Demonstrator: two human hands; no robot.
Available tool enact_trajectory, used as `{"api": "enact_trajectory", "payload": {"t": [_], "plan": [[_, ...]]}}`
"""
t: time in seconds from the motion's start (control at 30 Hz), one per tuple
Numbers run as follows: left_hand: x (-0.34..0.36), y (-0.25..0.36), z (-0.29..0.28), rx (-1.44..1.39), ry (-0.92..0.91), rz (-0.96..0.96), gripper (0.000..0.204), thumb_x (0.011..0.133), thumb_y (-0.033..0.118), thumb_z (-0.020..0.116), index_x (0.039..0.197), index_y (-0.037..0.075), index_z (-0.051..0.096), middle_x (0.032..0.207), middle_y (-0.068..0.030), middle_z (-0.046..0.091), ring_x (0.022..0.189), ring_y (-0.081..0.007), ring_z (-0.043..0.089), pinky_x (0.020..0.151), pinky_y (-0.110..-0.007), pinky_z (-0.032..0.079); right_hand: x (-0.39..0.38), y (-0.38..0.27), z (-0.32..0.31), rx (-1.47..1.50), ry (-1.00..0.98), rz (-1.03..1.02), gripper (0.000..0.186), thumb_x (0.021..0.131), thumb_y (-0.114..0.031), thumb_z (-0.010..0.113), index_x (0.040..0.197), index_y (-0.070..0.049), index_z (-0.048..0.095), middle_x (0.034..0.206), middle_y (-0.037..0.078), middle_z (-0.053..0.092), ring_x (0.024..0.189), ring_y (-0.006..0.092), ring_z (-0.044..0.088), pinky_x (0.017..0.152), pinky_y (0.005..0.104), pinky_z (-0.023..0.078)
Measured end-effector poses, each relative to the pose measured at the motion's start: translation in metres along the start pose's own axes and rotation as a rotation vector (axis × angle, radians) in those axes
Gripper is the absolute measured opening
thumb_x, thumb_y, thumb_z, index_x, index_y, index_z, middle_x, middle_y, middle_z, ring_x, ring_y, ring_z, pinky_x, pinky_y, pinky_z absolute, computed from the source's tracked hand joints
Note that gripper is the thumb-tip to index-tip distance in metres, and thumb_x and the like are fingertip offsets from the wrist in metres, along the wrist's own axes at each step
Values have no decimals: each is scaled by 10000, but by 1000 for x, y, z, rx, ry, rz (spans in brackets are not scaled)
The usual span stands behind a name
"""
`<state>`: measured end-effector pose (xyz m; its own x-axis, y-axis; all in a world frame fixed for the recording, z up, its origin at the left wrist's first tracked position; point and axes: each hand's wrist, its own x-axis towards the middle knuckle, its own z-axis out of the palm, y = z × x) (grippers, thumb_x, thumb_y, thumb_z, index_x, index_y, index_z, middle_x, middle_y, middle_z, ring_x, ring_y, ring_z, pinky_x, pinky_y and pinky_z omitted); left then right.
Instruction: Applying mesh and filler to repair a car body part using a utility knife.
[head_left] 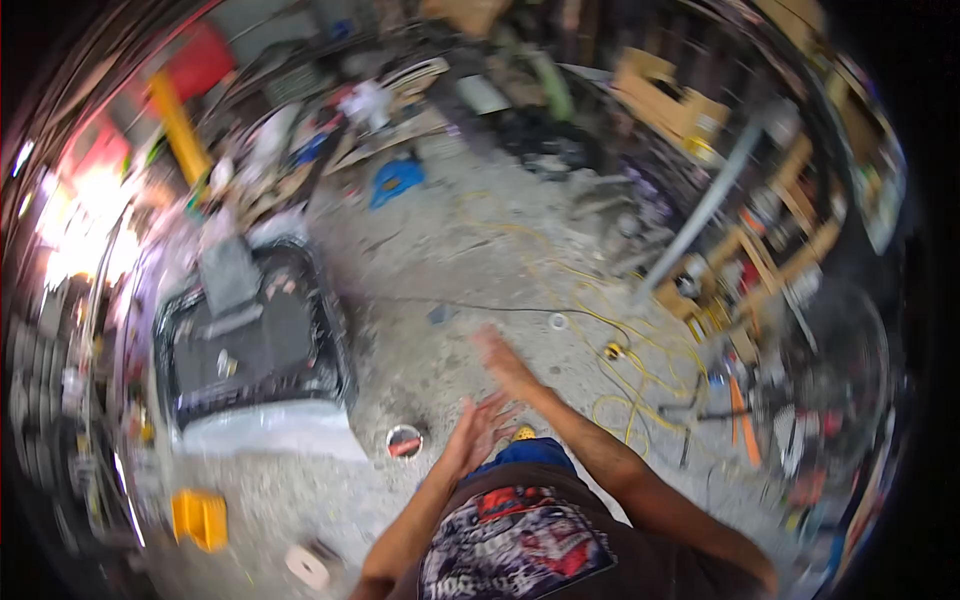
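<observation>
My left hand (pixel 480 432) is in front of my body with its fingers spread, holding nothing. Just beyond it, my right hand (pixel 507 366) reaches forward; motion blurs it, but the fingers look stretched out and nothing shows in them. The hands are close together above the floor. Nearest to my left hand, a round open can (pixel 404 443) with a reddish thing inside stands on the concrete. Farther left lies a large dark panel (pixel 280 340) with a glossy black border and pale sheeting around it. A grey sheet (pixel 229 275) rests on its far part.
A yellow extension cord (pixel 640 375) and a thin dark cable (pixel 450 301) cross the floor ahead and right. A yellow container (pixel 200 520) and a paper roll (pixel 308 567) sit at lower left. A blue bag (pixel 397 183) lies ahead. Wooden frames (pixel 765 260) and clutter line the right.
</observation>
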<state>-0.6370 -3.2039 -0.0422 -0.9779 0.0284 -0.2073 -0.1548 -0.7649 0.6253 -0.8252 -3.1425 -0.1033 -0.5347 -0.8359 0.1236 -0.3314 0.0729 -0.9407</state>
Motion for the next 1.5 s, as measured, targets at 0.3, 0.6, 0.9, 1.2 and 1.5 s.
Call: {"api": "enact_trajectory", "payload": {"t": [0.3,0.6,0.9,1.2,1.5], "plan": [[121,33,-7,1181,-37,328,669,1049,450,438,1566,69,250,1643,-133,197,1511,-327,189,1223,-466,150,24,6,-78,1073,352,383,771,979,-689,339,1548,-169,344,1598,106,332,1464,286,305,1172,485,236],[203,161,-5,1364,-133,249,751,1040,514,402,1598,106,107,1668,-112,73,1538,-329,17,1218,-535,113,195,-2,-124,1340,344,208,795,952,-724,376,1549,-200,340,1608,104,301,1480,295,264,1186,508,228],[238,310,-114,1381,6,439,616,1027,382,519,1524,73,328,1550,-167,360,1428,-361,349,1132,-480,333,398,-1,-83,1416,120,191,787,973,-682,384,1561,-164,315,1613,104,292,1497,311,234,1197,510,202],[237,309,-361,1250,785,-18,539,929,356,642,1333,9,559,1275,-240,613,1162,-389,599,1005,-446,479,546,105,-105,962,-111,594,734,986,-639,418,1481,-97,434,1493,125,465,1320,314,490,1057,469,418],[194,253,-500,1012,1025,-748,447,844,435,665,1023,29,719,918,-198,733,836,-394,703,789,-476,568,690,266,-151,-342,-777,655,406,906,-380,707,1106,-27,720,911,69,715,741,180,691,630,321,543]]}}
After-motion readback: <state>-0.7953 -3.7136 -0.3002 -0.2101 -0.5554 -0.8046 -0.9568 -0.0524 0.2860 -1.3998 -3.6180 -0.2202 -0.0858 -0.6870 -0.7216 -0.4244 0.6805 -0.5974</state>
